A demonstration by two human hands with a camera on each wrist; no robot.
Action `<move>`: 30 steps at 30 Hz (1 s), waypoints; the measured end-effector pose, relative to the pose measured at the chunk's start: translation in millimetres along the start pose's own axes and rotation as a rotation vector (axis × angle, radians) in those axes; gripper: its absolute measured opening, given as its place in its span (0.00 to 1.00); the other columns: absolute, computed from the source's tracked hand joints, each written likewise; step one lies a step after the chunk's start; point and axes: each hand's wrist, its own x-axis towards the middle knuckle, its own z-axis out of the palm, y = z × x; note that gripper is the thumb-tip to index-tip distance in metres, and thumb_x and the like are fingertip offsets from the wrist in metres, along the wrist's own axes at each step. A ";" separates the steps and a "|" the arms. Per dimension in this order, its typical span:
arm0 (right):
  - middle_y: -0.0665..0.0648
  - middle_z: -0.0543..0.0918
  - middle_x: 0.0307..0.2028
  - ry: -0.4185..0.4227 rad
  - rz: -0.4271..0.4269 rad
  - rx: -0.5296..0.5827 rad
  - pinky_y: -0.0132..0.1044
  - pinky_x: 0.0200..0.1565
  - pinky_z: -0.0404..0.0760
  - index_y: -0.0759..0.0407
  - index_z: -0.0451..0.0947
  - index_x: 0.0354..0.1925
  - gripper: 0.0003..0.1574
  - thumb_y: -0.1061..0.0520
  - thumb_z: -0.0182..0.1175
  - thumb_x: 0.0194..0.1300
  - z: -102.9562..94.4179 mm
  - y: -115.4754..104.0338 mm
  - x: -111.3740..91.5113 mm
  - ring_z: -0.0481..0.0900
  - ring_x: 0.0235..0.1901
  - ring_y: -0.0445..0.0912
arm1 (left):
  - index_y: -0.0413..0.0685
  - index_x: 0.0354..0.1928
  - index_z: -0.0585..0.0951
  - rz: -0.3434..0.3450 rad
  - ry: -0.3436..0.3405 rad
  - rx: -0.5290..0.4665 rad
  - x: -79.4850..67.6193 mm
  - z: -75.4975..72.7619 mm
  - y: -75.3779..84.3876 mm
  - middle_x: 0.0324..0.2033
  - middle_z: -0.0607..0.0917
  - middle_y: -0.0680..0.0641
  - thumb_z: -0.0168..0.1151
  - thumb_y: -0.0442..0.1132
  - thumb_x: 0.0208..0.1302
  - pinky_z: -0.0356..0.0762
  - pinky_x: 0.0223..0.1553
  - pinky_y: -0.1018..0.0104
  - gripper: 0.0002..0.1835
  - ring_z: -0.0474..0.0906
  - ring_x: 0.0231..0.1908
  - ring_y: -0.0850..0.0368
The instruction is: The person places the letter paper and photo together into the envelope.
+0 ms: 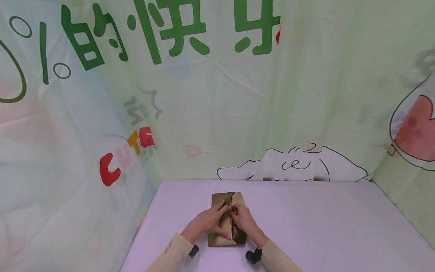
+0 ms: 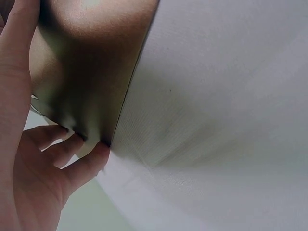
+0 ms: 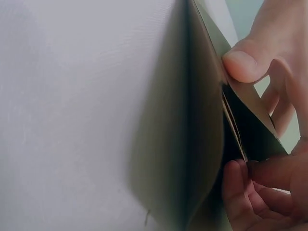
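As it lies flat, brown paper bag (image 1: 227, 221), under both hands' fingers (image 1: 225, 209)

Backdrop curtain (image 1: 217, 94): red-orange-pink "CUTE" (image 1: 127, 155); large green Chinese characters "的快乐" (image 1: 170, 30) across top, partly cropped

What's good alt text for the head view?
Two hands, the left hand and the right hand, press on a folded brown paper envelope lying on a pale lilac table. A green cartoon-printed curtain hangs behind.
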 end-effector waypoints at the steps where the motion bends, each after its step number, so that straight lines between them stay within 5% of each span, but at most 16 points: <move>1: 0.54 0.81 0.23 0.002 0.003 -0.007 0.31 0.24 0.74 0.69 0.79 0.41 0.06 0.68 0.60 0.64 -0.8 1.1 -0.6 0.76 0.20 0.40 | 0.69 0.73 0.60 -0.002 -0.005 -0.003 0.3 0.1 0.6 0.76 0.61 0.38 0.67 0.80 0.40 0.82 0.53 0.55 0.57 0.75 0.65 0.43; 10: 0.57 0.82 0.26 -0.010 0.140 0.078 0.35 0.25 0.79 0.72 0.79 0.47 0.13 0.63 0.57 0.70 -23.4 7.4 -8.6 0.81 0.23 0.46 | 0.70 0.76 0.59 -0.015 -0.043 0.078 3.9 -1.4 7.5 0.77 0.60 0.38 0.64 0.82 0.40 0.82 0.50 0.53 0.59 0.75 0.65 0.44; 20: 0.56 0.81 0.25 0.027 0.189 0.063 0.34 0.26 0.78 0.72 0.77 0.50 0.14 0.63 0.56 0.71 -53.5 20.3 -13.3 0.78 0.21 0.43 | 0.79 0.77 0.56 -0.104 -0.126 0.155 -0.4 5.1 13.4 0.79 0.54 0.40 0.55 0.83 0.49 0.66 0.67 0.43 0.52 0.58 0.75 0.40; 30: 0.58 0.82 0.27 0.017 0.236 0.032 0.36 0.28 0.81 0.72 0.75 0.53 0.16 0.61 0.55 0.73 -77.3 34.5 -14.2 0.78 0.21 0.44 | 0.74 0.79 0.51 -0.100 -0.078 0.233 -5.0 7.2 12.7 0.78 0.54 0.38 0.52 0.84 0.51 0.62 0.69 0.39 0.55 0.56 0.76 0.40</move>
